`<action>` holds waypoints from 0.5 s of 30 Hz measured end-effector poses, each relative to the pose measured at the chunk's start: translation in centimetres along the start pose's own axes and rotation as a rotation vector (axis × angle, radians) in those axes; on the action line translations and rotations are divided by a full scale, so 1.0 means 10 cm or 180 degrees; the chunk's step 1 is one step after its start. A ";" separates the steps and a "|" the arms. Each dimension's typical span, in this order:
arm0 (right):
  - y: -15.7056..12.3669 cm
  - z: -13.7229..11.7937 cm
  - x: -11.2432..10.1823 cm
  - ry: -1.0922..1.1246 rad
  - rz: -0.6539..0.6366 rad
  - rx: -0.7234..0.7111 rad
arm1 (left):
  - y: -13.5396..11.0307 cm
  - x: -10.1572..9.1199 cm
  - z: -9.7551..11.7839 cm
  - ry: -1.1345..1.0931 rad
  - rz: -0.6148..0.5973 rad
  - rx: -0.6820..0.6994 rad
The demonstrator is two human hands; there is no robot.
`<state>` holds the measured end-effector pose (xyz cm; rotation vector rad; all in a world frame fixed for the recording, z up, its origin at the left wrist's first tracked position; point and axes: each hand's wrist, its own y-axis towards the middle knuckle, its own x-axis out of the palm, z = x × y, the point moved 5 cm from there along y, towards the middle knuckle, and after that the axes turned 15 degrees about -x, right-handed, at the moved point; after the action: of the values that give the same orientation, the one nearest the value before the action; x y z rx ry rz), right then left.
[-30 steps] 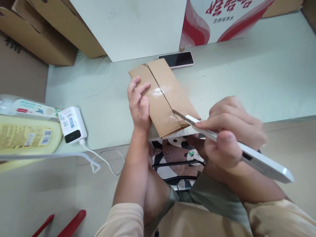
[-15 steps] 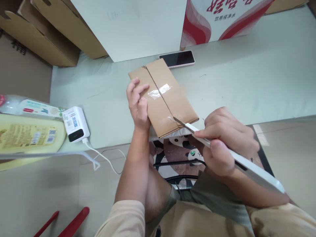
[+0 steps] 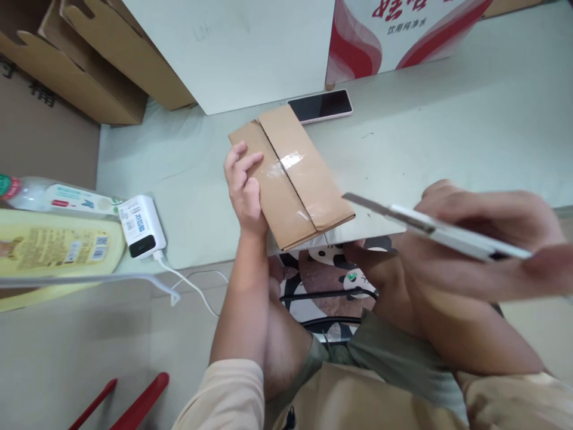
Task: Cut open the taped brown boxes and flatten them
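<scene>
A flat brown cardboard box (image 3: 308, 170) lies tilted at the table's front edge, with a seam down its middle and clear tape (image 3: 286, 162) across it. My left hand (image 3: 245, 188) grips the box's left side, thumb and fingers on the top face. Held in my right hand (image 3: 474, 239) is a white utility knife (image 3: 456, 233) with its blade out. The blade points left and is apart from the box, just right of its near corner. Motion blurs the right hand somewhat.
Behind the box lies a phone (image 3: 324, 106), in front of a large white box (image 3: 242, 54). To the left are a white power bank (image 3: 142, 227) with a cable, a yellow bottle (image 3: 58, 248) and a clear bottle (image 3: 36, 194). Open cardboard boxes (image 3: 111, 60) stand at the back left.
The knife has come off the near end of the seam. My right hand has moved right and up with it, turning as it goes. My left hand still holds the box.
</scene>
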<state>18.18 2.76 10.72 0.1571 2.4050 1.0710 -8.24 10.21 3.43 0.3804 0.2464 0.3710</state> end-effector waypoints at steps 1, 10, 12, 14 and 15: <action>0.01 0.08 0.01 -0.0014 0.0375 0.0015 | 0.00 -0.01 0.00 -0.0016 -0.0003 0.0005; -0.07 0.83 0.53 -0.0843 -0.1581 0.1027 | 0.12 -0.29 -0.28 0.0020 -0.0055 -0.0352; -0.12 0.90 0.60 -0.0977 -0.2005 0.0942 | 0.14 -0.37 -0.30 -0.0256 -0.0044 -0.0706; -0.17 0.95 0.66 -0.1181 -0.2335 0.0954 | 0.13 -0.43 -0.28 -0.0536 0.0078 -0.1110; -0.19 0.97 0.67 -0.1293 -0.2450 0.0999 | 0.11 -0.44 -0.28 -0.0605 0.0143 -0.1346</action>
<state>17.24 9.90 1.21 -0.3847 1.9601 0.2722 -13.42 10.28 2.10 0.0036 -0.0291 0.4170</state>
